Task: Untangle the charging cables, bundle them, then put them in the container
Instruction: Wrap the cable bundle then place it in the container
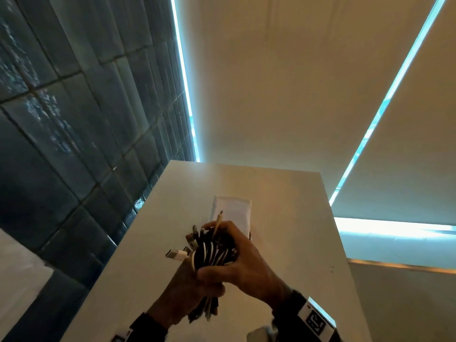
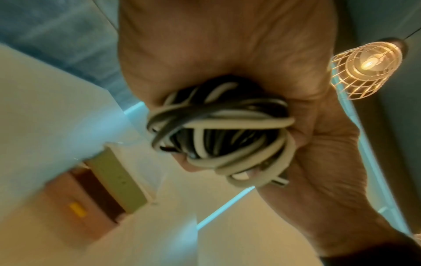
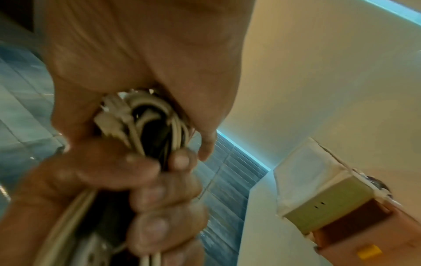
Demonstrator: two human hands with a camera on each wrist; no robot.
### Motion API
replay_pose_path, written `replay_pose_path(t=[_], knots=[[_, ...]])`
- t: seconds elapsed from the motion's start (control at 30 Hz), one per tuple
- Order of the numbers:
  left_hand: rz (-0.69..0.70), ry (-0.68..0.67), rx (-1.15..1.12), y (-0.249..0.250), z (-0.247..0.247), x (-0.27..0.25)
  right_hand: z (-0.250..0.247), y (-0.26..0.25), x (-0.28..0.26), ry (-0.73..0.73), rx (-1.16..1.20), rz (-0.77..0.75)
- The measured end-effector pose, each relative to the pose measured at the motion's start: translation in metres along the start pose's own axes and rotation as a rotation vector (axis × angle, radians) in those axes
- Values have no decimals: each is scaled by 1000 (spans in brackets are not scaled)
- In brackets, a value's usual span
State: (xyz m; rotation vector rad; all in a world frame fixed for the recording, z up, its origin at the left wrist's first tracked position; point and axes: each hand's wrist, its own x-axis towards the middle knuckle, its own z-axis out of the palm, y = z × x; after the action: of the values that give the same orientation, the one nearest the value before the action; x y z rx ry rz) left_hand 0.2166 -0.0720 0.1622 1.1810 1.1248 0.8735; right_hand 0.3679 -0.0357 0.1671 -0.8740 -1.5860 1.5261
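Cables: black and white charging cables (image 1: 212, 253) gathered into one coiled bunch, plugs poking out past the fingertips.
Left hand (image 1: 190, 290): fingers curled round the lower strands.
Right hand (image 1: 246, 262): fingers wrapped over the coil.
Progress: bundling looks nearly done; stowing remains.
Container: clear rectangular plastic box (image 1: 232, 215), just beyond the fingers.
Surface: white tabletop (image 1: 296, 218).
Room: dark tiled wall (image 1: 74, 119), cream window blinds (image 1: 271, 82).

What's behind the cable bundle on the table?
Behind the cable bundle, gripped by both hands, a white packet-like container lies on the table. Its near end is covered by them.
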Motion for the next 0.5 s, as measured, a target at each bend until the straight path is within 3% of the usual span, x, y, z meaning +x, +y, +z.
replay_pose_path(t=[0.07, 0.13, 0.3, 0.4, 0.5], knots=[[31, 81, 72, -7, -14, 0, -2, 24, -1, -65, 97, 72], [4, 184, 158, -14, -35, -1, -4, 51, -1, -25, 214, 183], [-77, 255, 287, -29, -71, 3, -11, 148, 22, 411, 330, 570], [-138, 266, 247, -45, -87, 5, -8, 194, 40, 520, 449, 731], [-191, 259, 263, -60, -96, 4, 6, 220, 55, 618, 490, 780]])
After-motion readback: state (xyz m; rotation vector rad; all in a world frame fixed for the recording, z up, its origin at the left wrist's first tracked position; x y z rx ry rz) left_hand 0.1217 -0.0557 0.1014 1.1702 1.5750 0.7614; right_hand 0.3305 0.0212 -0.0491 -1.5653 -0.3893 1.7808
